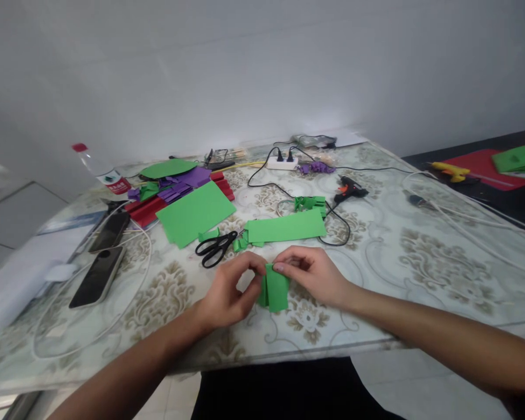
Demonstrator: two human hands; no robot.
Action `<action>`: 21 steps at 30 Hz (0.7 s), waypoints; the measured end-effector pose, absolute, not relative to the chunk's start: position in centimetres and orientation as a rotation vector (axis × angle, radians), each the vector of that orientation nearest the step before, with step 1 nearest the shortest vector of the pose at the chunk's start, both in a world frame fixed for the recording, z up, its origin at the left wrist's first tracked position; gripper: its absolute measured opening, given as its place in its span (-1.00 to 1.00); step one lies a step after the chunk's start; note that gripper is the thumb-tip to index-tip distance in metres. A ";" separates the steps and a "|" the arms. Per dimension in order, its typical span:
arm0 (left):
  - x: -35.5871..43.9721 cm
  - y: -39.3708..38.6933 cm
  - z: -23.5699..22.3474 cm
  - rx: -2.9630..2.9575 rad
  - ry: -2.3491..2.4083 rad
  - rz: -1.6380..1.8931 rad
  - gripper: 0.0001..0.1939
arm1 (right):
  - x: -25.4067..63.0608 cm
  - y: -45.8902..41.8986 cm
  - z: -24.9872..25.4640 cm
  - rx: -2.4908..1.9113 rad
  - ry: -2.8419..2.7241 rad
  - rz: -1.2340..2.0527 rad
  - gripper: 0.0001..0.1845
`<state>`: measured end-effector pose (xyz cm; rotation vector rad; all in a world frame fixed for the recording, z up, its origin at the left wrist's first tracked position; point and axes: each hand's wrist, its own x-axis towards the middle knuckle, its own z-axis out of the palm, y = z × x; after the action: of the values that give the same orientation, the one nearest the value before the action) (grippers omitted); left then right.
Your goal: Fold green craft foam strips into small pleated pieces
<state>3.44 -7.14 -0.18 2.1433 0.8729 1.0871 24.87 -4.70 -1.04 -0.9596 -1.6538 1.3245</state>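
Note:
A folded piece of green paper [277, 290] hangs between my two hands near the table's front edge. My left hand [236, 290] pinches its upper left side, thumb and index finger closed. On the upper right edge, my right hand [312, 273] grips it between thumb and fingers. Just beyond the hands lies a long green paper strip [286, 227], with small green scraps [241, 242] at its left end. Black-handled scissors [214, 248] rest beside those scraps, their blades partly covered. Behind the strip sits a bundle of cut green pieces [310, 204].
Green sheets [196, 213], purple paper [181, 185] and red folded paper [146, 211] pile up at back left. A bottle [109, 177] and two phones [97, 277] stand or lie left. A power strip [282, 163], black glue gun [350, 189] and loose cables occupy the back. Right: a yellow glue gun [450, 171].

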 end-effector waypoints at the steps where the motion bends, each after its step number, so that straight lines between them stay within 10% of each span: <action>1: 3.4 -7.1 -0.2 2.097 0.900 1.099 -0.89 | 24.9 -4.7 -1.0 -0.957 -1.646 1.313 -0.71; 21: 3.8 -6.9 -0.8 2.119 1.076 1.037 -0.88 | 24.8 -4.9 -1.1 -0.943 -1.594 1.270 -0.77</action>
<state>3.77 -6.92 -0.83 2.1192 1.0759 1.0374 24.85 -4.87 -1.06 -0.9431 -1.5936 1.2698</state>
